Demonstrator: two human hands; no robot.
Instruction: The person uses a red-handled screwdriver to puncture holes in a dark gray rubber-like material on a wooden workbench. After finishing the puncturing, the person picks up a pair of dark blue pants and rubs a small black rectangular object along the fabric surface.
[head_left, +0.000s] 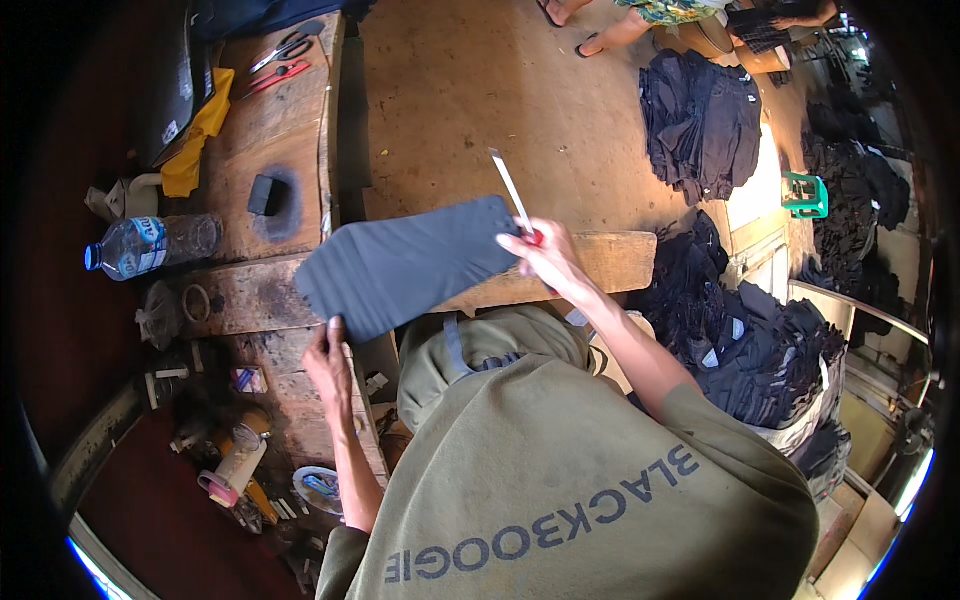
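A flat, dark grey fabric-like piece point(410, 262) with angled ends is stretched between my hands above the wooden bench edge. My left hand point(330, 368) pinches its lower left corner, thumb on top. My right hand point(548, 262) is at its right end, closed around a red-handled tool with a long narrow metal blade point(511, 184). The blade points up and away, past the piece's far right corner. Whether the right fingers also grip the piece is hard to make out. On the bench, left of the piece, sits a small black block point(265, 195) on a dark stain.
Scissors point(287, 50), red-handled snips point(276, 78), a yellow cloth point(205, 135) and a plastic bottle point(155, 245) lie along the wooden bench point(290, 130). Black garment piles point(700, 120) lie at right, near a green stool point(805, 195). Other people's legs point(610, 38) show at the far side.
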